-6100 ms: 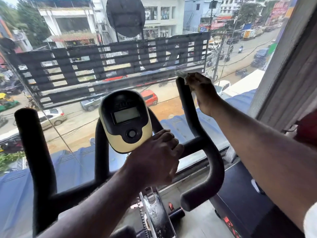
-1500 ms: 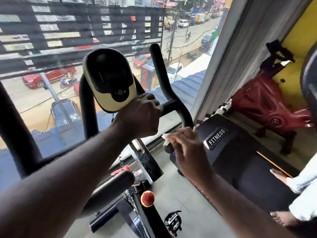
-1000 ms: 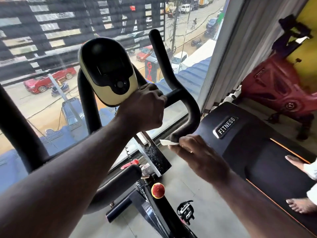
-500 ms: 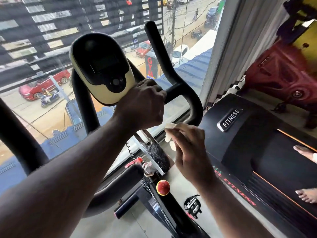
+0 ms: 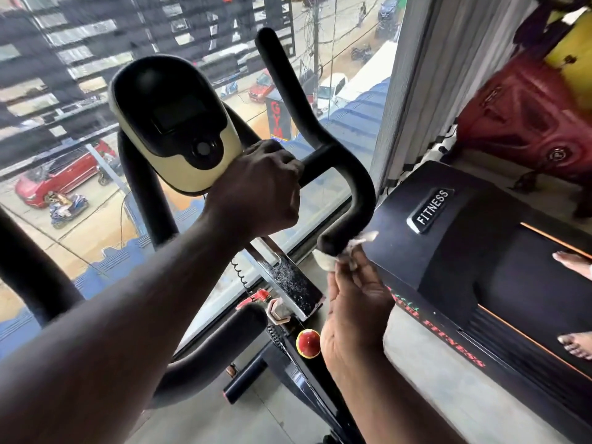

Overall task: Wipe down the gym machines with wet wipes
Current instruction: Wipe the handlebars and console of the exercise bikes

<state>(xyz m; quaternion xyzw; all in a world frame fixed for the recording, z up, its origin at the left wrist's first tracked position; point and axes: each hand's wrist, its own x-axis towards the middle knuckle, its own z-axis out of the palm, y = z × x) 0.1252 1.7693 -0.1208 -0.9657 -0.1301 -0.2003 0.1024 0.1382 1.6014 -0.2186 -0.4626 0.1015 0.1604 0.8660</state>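
my head-camera view looks down through a wide window [image 5: 80, 219] onto a street of parked cars. a black treadmill [image 5: 448, 267] fills the right side of the floor, with a "fitness" badge [image 5: 431, 210] on its hood and another person's bare feet [image 5: 575, 261] on its belt at the frame edge. behind it a red machine [image 5: 525, 116] stands against a yellow wall.

in front of me is the bike [image 5: 147, 200]. one horn of its black handlebar [image 5: 363, 190] rises toward the glass, and a lower loop curls over and down to a blunt end.

the left forearm crosses the frame from the lower left corner, straight and raised. the left hand [image 5: 256, 193] is clenched around the bar's crosspiece just right of the cream-and-black console [image 5: 173, 123], the back of the hand toward me.

the right forearm comes up from the bottom edge. the right hand [image 5: 355, 302] is turned palm toward me, wrist low, fingers reaching up to the blunt end of the loop. its fingertips pinch the white wipe [image 5: 323, 261], which is bunched against the underside of that end, one loose corner sticking out to the right over the treadmill hood. how the thumb lies i cannot tell.

a small red knob [image 5: 308, 343] sits on the bike frame, just left of the right wrist.
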